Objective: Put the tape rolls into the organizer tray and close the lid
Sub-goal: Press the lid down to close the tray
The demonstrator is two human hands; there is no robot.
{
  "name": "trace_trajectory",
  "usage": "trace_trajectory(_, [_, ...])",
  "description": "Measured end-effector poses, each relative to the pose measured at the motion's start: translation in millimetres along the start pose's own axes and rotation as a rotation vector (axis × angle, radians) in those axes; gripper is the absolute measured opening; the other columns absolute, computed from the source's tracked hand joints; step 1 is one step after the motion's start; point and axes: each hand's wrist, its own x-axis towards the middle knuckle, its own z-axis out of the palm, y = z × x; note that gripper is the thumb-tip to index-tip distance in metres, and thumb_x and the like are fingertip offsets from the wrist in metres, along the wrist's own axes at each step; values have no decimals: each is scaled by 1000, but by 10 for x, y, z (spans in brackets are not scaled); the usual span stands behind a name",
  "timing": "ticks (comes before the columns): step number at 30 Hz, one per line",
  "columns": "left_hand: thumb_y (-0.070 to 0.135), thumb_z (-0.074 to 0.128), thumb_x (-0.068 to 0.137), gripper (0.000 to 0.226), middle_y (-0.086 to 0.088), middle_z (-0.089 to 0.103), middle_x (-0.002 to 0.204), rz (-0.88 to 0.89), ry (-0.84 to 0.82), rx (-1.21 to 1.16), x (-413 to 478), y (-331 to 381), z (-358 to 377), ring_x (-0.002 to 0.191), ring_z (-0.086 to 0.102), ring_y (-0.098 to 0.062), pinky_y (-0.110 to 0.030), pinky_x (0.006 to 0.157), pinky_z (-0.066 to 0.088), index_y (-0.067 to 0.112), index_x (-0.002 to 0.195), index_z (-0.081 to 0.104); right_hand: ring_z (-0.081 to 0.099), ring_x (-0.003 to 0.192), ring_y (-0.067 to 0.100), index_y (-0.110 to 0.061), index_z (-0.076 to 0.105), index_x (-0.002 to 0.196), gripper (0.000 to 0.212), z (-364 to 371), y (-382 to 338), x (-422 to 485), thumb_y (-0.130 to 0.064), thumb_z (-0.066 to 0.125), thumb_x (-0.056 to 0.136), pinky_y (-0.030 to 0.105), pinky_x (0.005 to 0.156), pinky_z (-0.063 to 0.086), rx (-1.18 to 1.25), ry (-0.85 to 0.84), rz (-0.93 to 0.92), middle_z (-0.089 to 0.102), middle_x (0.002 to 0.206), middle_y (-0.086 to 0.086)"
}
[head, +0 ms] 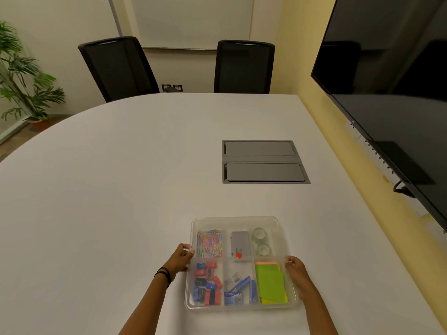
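The clear plastic organizer tray [238,220] sat flat on the smooth white table [121,177], a rounded-corner rectangle split into six compartments, with a translucent lid [280,238] lying over it. The left hand [182,258] gripped the tray's left edge, fingers curled over the rim; the right hand [296,268] clasped the right edge the same way. In the tray's near-left compartment lay chunky red, blue and black blocks [208,284], what they were could not be told. The near-middle held blue boxes [238,290] and small clear packets; the near-right, a flat stack of green and yellow sticky notes [271,284]. Far-left in the tray, a tangle of colourful wire paper clips [210,243]. Far-middle, a flat grey rectangular item [239,243] with a red spot. Far-right, the two glossy transparent tape rolls [260,241], one behind the other. Beyond the tray, a grey metal double-flap panel [263,162] was set flush in the tabletop. Beyond that stood two black mesh-backed chairs [243,66].
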Motion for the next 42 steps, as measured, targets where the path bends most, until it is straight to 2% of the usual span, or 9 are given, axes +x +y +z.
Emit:
trace_trajectory(6, [20, 42, 100, 14, -14, 56, 103, -8, -28, -28, -11, 30, -36, 97, 56, -25, -31, 74, 52, 11, 111, 39, 48, 81, 22, 7, 56, 104, 18, 15, 58, -14, -7, 52, 93, 26, 62, 39, 67, 36, 6, 55, 91, 14])
trace_trajectory(19, [21, 43, 99, 12, -19, 58, 106, -7, -61, -56, -6, 7, -82, 95, 58, -27, -33, 73, 54, 9, 100, 45, 38, 60, 15, -2, 50, 85, 13, 72, 65, -54, -11, 57, 92, 28, 54, 33, 100, 90, -18, 45, 67, 6])
trace_trajectory(23, [22, 45, 98, 12, -18, 60, 106, 5, -69, -58, 0, -32, -111, 94, 60, -26, -34, 75, 55, 11, 99, 46, 49, 69, 23, -3, 53, 88, 13, 83, 33, -123, -13, 61, 89, 30, 60, 40, 53, 167, -20, 58, 83, 17])
trace_trajectory(26, [23, 47, 97, 11, -16, 60, 105, 10, -62, -56, 3, -67, -111, 92, 61, -25, -33, 74, 56, 12, 99, 47, 56, 93, 36, -2, 54, 103, 23, 229, -54, -210, -2, 65, 82, 42, 77, 49, -271, 424, -248, 61, 103, 23])
trace_trajectory(29, [24, 48, 97, 11, -14, 59, 101, 12, -49, -63, 7, -74, -107, 89, 60, -22, -32, 73, 55, 13, 96, 47, 53, 109, 37, -1, 56, 113, 37, 509, -166, -329, 7, 63, 78, 47, 92, 49, -494, 371, -566, 57, 118, 20])
trace_trajectory(31, [24, 48, 97, 10, -13, 59, 100, 9, -53, -63, 7, -68, -113, 87, 61, -21, -32, 72, 56, 13, 96, 47, 46, 124, 34, -5, 53, 123, 40, 706, -174, -377, 0, 58, 84, 44, 106, 41, -588, 177, -672, 49, 134, 18])
trace_trajectory(34, [23, 49, 97, 10, -13, 61, 100, 9, -60, -63, 7, -63, -116, 87, 61, -20, -30, 71, 56, 14, 96, 47, 20, 144, 22, -20, 41, 137, 44, 916, -79, -412, -19, 48, 93, 31, 120, 9, -769, -16, -777, 25, 154, 5])
trace_trajectory(37, [23, 49, 97, 8, -12, 61, 101, 7, -60, -61, -1, -64, -115, 88, 61, -21, -30, 71, 56, 15, 96, 47, 14, 145, 22, -24, 40, 138, 44, 1000, -34, -426, -23, 48, 94, 16, 111, -22, -823, -16, -833, 22, 155, 5])
trace_trajectory(42, [22, 48, 97, 7, -11, 61, 101, 9, -69, -58, -8, -45, -126, 88, 62, -20, -28, 70, 57, 16, 96, 47, 26, 131, 17, -21, 57, 124, 50, 1002, -61, -458, -20, 73, 77, 22, 114, -12, -914, 42, -840, 53, 137, 11])
